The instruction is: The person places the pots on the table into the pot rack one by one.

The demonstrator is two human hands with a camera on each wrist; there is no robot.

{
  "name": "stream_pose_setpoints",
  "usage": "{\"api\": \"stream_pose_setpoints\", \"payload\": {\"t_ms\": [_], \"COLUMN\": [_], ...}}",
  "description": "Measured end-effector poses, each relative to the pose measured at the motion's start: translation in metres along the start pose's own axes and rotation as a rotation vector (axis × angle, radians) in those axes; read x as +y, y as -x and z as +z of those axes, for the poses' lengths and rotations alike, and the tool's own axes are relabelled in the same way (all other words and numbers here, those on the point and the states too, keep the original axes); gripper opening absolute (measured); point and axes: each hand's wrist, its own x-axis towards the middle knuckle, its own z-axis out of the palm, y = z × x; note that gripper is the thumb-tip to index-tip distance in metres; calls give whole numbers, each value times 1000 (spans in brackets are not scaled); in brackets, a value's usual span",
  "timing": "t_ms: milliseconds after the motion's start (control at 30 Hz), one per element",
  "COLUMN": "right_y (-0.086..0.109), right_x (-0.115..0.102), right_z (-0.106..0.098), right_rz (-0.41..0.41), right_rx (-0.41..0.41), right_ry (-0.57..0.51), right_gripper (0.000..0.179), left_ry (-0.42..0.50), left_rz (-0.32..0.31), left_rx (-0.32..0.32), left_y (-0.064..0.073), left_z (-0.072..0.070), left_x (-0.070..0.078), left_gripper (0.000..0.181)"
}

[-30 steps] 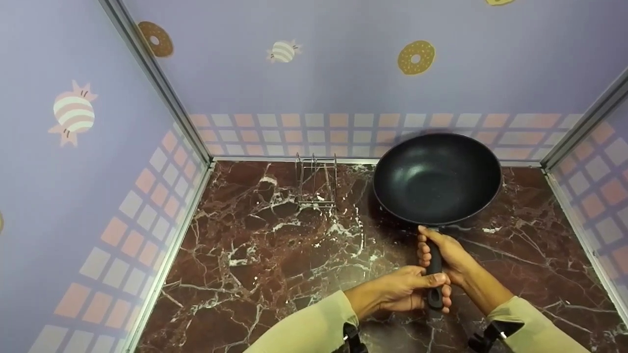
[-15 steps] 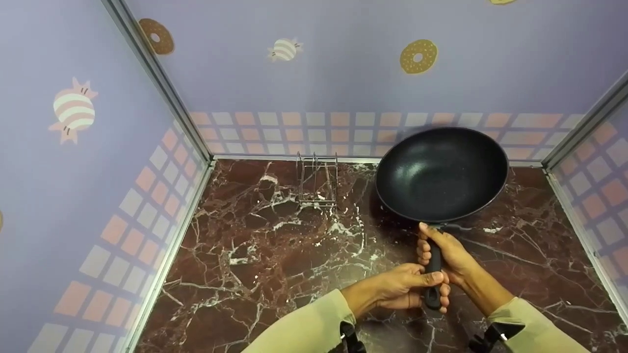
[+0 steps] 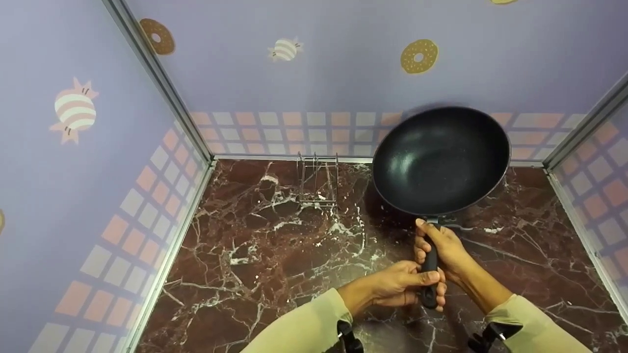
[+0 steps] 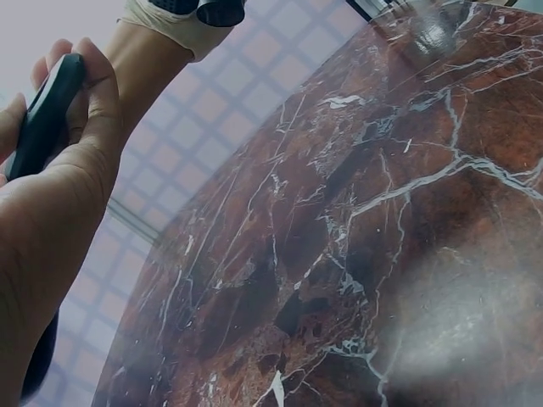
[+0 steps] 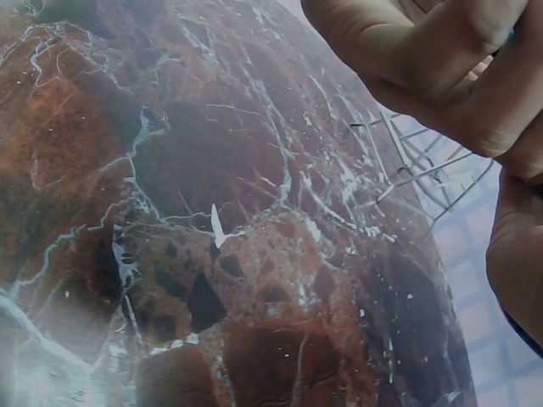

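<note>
A black wok [image 3: 441, 162] with a long black handle is held tilted, its hollow inside facing me, at the right in the head view. My right hand [image 3: 449, 247] grips the handle close to the pan, thumb laid along its top. Lower down, my left hand [image 3: 405, 284] holds the handle near its end with the thumb across it. The left wrist view shows the dark handle end [image 4: 51, 110] between the left hand's fingers. Over in the right wrist view, the right hand's curled fingers [image 5: 433, 51] fill the upper right corner.
A small wire rack [image 3: 318, 181] stands at the back of the marbled countertop [image 3: 274, 274], left of the wok. Patterned panels enclose the counter: a back wall [image 3: 338, 73], a left wall [image 3: 98, 162] and a right wall [image 3: 603, 186], joined by metal edging.
The wok has risen and its far rim has tipped up, overlapping more of the back wall. Both hands keep their grip on the handle, which has swung slightly left at its lower end.
</note>
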Motion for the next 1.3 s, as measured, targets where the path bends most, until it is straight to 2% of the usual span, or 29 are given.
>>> {"api": "stream_pose_setpoints", "payload": {"t_ms": [167,433,667,933,1300], "right_y": [0,-1,-5,-13,-18], "right_x": [-1,1,0,-5,-5], "right_z": [4,10,15,24,29], "right_rz": [-22,-25,-34,-31,-30], "right_rx": [10,94,129,155,185], "right_ry": [43,39,70,87,110], "right_gripper": [42,38,39,41,39], "left_ry": [-13,-14,-18,13,52], "left_rz": [-1,-21,-6,9,50], "left_rx": [-3,-9,0,45,128], "left_y": [2,7,8,14,18], "left_z": [0,-4,-4,-5,1], "left_x": [3,4,7,14,13], "left_gripper": [33,31,28,27,23]}}
